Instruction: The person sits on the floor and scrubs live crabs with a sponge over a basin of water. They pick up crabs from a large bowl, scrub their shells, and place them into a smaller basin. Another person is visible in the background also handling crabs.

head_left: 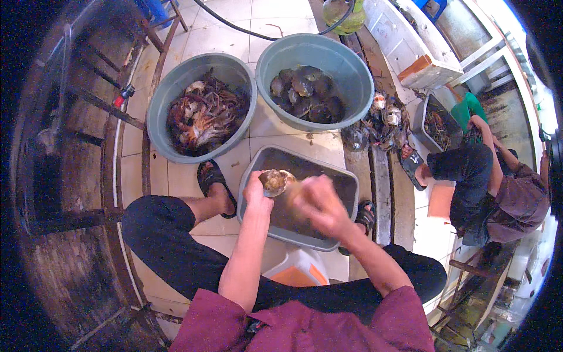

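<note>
My left hand grips a crab shell, its hollow, pale brown inside facing up, over a grey rectangular basin of murky water. Just to the right, my right hand is curled and blurred by motion. A pale yellowish smear shows at its fingers, too blurred to name. Beyond the basin on the left, a round grey-green tub holds reddish-brown crab bodies and legs. Beside it, a second round tub contains several dark crab shells in water.
More crabs lie on wooden slats at the right. A co-worker sits there by a grey bin of crab pieces. A white and orange container stands between my legs. A black hose crosses the tiles behind the tubs.
</note>
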`<state>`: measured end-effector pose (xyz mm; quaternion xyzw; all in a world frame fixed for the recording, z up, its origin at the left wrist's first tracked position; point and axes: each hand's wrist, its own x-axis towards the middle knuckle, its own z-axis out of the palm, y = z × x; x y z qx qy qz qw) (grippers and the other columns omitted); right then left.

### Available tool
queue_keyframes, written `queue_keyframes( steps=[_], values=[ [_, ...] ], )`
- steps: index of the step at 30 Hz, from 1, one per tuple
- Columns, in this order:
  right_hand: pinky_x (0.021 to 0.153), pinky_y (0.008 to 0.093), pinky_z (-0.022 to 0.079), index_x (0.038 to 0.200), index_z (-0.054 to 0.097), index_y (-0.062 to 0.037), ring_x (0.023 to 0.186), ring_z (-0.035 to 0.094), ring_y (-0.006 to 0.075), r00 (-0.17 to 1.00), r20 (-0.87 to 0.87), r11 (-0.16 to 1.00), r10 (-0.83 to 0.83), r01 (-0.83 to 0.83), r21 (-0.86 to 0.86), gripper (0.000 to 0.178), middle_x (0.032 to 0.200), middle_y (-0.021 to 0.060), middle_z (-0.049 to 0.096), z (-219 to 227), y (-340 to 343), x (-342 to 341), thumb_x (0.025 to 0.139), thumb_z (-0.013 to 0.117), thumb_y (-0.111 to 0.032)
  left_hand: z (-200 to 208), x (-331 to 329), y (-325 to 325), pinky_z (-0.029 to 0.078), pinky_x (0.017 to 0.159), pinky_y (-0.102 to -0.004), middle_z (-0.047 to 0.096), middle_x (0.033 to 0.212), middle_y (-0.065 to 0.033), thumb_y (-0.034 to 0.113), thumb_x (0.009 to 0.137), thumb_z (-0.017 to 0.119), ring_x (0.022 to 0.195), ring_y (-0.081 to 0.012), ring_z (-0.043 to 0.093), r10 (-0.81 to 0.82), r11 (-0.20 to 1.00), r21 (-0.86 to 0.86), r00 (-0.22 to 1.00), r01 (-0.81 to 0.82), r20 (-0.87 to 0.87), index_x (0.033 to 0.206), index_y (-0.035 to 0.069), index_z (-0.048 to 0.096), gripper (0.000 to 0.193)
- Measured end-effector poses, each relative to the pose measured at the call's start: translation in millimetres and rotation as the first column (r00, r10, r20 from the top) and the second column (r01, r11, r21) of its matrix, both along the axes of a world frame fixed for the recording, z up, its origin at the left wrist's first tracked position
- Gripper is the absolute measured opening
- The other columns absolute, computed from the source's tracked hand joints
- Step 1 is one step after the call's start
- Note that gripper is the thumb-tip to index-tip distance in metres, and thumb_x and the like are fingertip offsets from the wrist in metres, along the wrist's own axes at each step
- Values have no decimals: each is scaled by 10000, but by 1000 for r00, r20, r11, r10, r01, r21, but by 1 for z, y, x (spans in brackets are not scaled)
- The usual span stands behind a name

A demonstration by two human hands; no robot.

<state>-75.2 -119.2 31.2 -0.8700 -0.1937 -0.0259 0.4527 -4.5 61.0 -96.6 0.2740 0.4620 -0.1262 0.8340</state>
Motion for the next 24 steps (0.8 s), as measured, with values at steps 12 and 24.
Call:
queue_keyframes(
  steps=[12, 24],
  values=[
    [973, 521, 445, 1168, 651, -74, 1126, 551, 411, 924, 365, 952, -116, 208, -224, 488, 1218, 240, 550, -38, -20, 5, 682, 660, -29, 2, -5, -10, 574, 706, -433, 648, 928, -105, 166, 842, 616, 796, -249, 671, -38, 997, 68, 998, 34, 51, 951, 13, 616, 188],
    [881, 487, 478, 1139, 630, -65, 999, 561, 395, 953, 302, 992, 36, 3, -129, 335, 1157, 194, 572, -11, -15, -1, 807, 675, -46, 24, -2, -5, 563, 717, -407, 669, 926, -92, 175, 871, 600, 818, -246, 668, -188, 982, 14, 978, 187, 89, 956, 28, 655, 179]
  ],
)
